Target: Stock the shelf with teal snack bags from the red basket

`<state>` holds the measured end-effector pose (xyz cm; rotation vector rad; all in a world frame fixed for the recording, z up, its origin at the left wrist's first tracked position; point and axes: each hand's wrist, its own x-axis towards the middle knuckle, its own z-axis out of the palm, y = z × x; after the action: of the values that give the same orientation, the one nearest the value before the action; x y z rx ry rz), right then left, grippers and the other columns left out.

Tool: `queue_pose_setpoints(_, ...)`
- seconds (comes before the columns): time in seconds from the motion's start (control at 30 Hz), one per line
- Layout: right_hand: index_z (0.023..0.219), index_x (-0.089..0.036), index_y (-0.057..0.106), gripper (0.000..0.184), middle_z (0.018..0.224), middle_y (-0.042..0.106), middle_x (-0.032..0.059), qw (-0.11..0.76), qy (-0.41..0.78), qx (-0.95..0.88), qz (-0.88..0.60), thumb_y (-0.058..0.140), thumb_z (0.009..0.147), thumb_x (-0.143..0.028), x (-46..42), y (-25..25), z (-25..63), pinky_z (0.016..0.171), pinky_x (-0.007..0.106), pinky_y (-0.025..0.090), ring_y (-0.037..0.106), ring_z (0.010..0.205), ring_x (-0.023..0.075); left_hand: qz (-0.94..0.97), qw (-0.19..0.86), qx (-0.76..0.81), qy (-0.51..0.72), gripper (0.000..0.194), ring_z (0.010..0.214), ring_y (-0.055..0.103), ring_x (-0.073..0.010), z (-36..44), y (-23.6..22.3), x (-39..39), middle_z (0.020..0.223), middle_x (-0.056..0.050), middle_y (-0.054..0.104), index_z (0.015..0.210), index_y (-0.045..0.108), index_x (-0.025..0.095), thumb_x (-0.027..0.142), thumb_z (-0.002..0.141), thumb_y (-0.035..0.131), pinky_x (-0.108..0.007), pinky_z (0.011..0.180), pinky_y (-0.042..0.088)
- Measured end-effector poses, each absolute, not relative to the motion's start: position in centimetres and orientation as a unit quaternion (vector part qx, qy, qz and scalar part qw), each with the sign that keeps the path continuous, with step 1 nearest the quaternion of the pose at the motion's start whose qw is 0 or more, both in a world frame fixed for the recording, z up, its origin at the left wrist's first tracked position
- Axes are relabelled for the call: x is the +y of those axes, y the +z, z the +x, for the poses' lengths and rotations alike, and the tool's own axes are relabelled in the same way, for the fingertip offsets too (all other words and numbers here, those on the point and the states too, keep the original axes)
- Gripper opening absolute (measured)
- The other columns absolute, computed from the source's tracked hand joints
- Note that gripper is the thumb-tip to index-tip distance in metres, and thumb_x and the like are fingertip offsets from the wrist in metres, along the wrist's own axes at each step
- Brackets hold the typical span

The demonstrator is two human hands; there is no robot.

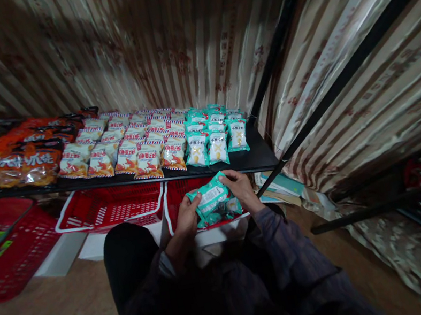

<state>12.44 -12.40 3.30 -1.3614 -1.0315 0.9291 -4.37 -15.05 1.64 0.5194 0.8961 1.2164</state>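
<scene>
Between my two hands is a teal snack bag (211,196), its printed panel facing up. My left hand (188,213) grips its left end with the thumb on top. At the upper right corner, my right hand (240,187) pinches the same bag. Just below it, more teal bags (232,208) lie in a red basket (177,188), partly hidden by the held bag and my hands. On the black shelf (253,158) ahead, teal and white snack bags (208,144) stand in stacked rows at the right end.
Left of the teal bags, the shelf holds white and orange snack bags (147,157) and orange packets (28,162). A second red basket (108,205) and a larger red basket (3,254) stand below. Black shelf posts (309,118) slant across the right, before a pleated curtain (157,42).
</scene>
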Motion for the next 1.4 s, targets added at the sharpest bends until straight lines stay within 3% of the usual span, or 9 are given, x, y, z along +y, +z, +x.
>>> queue_pose_setpoints(0.23,0.068,-0.019,0.072,0.028,0.067,0.069,-0.0007,0.572,0.376,-0.465,-0.561,0.069,0.063,-0.046,-11.5,5.5,12.0,0.062,0.027,0.047,0.060,0.065,0.0163,0.256,0.661,0.423,0.565,0.061,0.070,0.068,-0.0187,-4.6,2.7,-15.5,0.075,-0.002,0.070,0.090,0.061,0.015,0.053,0.051,0.086,-0.030,0.067,0.055)
queue_pose_setpoints(0.47,0.066,-0.018,0.071,0.026,0.061,0.065,-0.0033,0.514,0.328,-0.544,-0.576,0.064,0.070,-0.043,-9.9,6.5,12.7,0.057,0.023,0.041,0.056,0.060,0.0138,0.321,0.665,0.443,0.509,0.052,0.063,0.063,-0.0133,-5.9,2.2,-16.6,0.074,-0.001,0.069,0.091,0.068,0.016,0.050,0.055,0.084,-0.023,0.060,0.049)
queue_pose_setpoints(0.73,0.062,-0.021,0.070,0.017,0.061,0.066,-0.0042,0.431,0.268,-0.628,-0.590,0.066,0.073,-0.034,-8.1,7.1,12.0,0.063,0.025,0.042,0.059,0.063,0.0156,0.353,0.675,0.441,0.474,0.046,0.069,0.065,-0.0172,-5.5,1.7,-17.3,0.075,-0.002,0.070,0.077,0.067,0.016,0.048,0.049,0.086,-0.031,0.069,0.055)
queue_pose_setpoints(0.83,0.070,-0.021,0.072,0.013,0.073,0.070,-0.0013,0.438,0.239,-0.654,-0.569,0.065,0.075,-0.032,-8.9,8.0,11.5,0.073,0.029,0.046,0.062,0.073,0.0182,0.344,0.661,0.459,0.483,0.042,0.072,0.066,-0.0190,-5.4,1.2,-17.7,0.075,-0.001,0.071,0.074,0.065,0.017,0.046,0.051,0.085,-0.034,0.073,0.055)
queue_pose_setpoints(0.93,0.094,-0.022,0.069,0.021,0.095,0.071,0.0033,0.540,0.199,-0.609,-0.546,0.063,0.080,-0.037,-11.0,8.7,11.2,0.086,0.032,0.047,0.063,0.089,0.0197,0.329,0.646,0.473,0.501,0.038,0.077,0.067,-0.0200,-5.4,0.9,-18.1,0.080,-0.002,0.072,0.077,0.065,0.018,0.044,0.056,0.083,-0.036,0.077,0.055)
queue_pose_setpoints(1.0,0.103,-0.022,0.063,0.027,0.094,0.069,0.0037,0.611,0.216,-0.544,-0.533,0.058,0.085,-0.042,-13.2,8.4,10.9,0.085,0.031,0.049,0.063,0.088,0.0179,0.319,0.636,0.471,0.521,0.037,0.081,0.067,-0.0195,-5.3,0.8,-18.3,0.086,-0.003,0.072,0.082,0.065,0.018,0.044,0.061,0.080,-0.035,0.081,0.054)
queue_pose_setpoints(1.1,0.098,-0.022,0.057,0.027,0.081,0.063,-0.0003,0.684,0.246,-0.434,-0.533,0.059,0.085,-0.046,-16.7,6.5,10.4,0.073,0.028,0.050,0.062,0.074,0.0147,0.303,0.622,0.467,0.550,0.037,0.082,0.067,-0.0182,-5.0,1.1,-18.3,0.089,-0.004,0.072,0.084,0.063,0.017,0.043,0.063,0.079,-0.033,0.082,0.053)
queue_pose_setpoints(1.23,0.083,-0.022,0.056,0.031,0.066,0.057,-0.0044,0.682,0.335,-0.339,-0.554,0.067,0.077,-0.051,-20.2,3.1,9.4,0.060,0.025,0.046,0.056,0.061,0.0125,0.291,0.619,0.461,0.566,0.041,0.081,0.068,-0.0177,-4.4,1.6,-18.1,0.088,-0.004,0.071,0.085,0.061,0.017,0.042,0.061,0.081,-0.033,0.082,0.053)
queue_pose_setpoints(1.4,0.072,-0.021,0.057,0.038,0.064,0.060,-0.0044,0.651,0.503,-0.243,-0.513,0.079,0.063,-0.050,-21.3,1.4,7.9,0.061,0.024,0.048,0.058,0.061,0.0118,0.294,0.625,0.442,0.572,0.045,0.077,0.067,-0.0170,-3.1,2.1,-18.4,0.083,-0.003,0.070,0.084,0.059,0.017,0.042,0.057,0.084,-0.033,0.079,0.054)
